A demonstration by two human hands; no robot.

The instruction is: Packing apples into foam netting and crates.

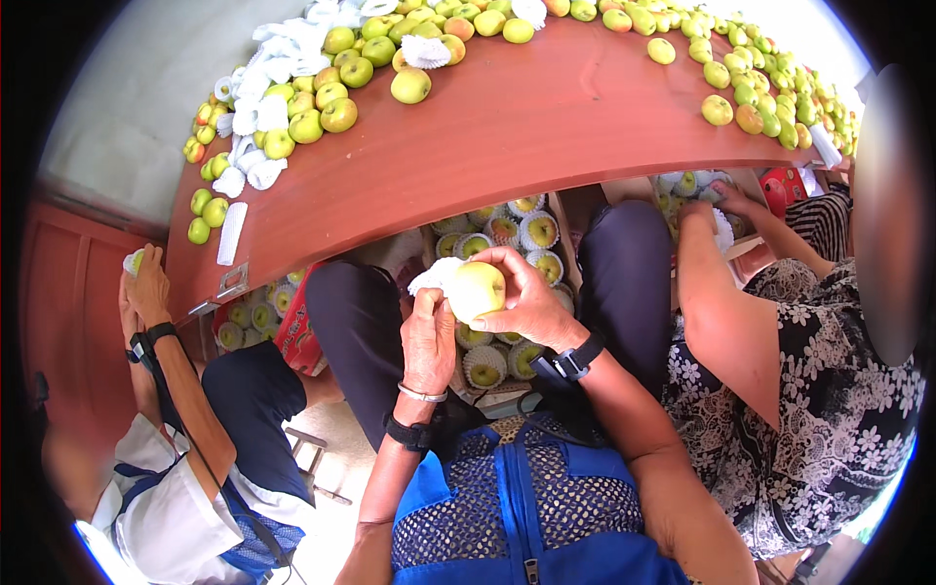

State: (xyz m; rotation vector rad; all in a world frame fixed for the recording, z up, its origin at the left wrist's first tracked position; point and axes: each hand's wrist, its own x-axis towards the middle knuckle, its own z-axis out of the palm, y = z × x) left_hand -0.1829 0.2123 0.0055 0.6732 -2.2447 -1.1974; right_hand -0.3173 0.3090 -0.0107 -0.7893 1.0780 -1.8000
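A pale yellow-green apple is held by my right hand, with its fingers over the top and the thumb along the lower edge. My left hand grips a white foam fruit net at the apple's left side; how far the net reaches around the apple is partly hidden. Below both hands, between my knees, stands a carton packed with foam-netted apples. Bare apples and a heap of loose foam nets lie on the red-brown table ahead.
At left, a person's hands hold a netted apple beside the table; a red printed carton stands below. At right, another person's hands reach into a carton of netted apples. More bare apples cover the table's right end. A stool stands lower left.
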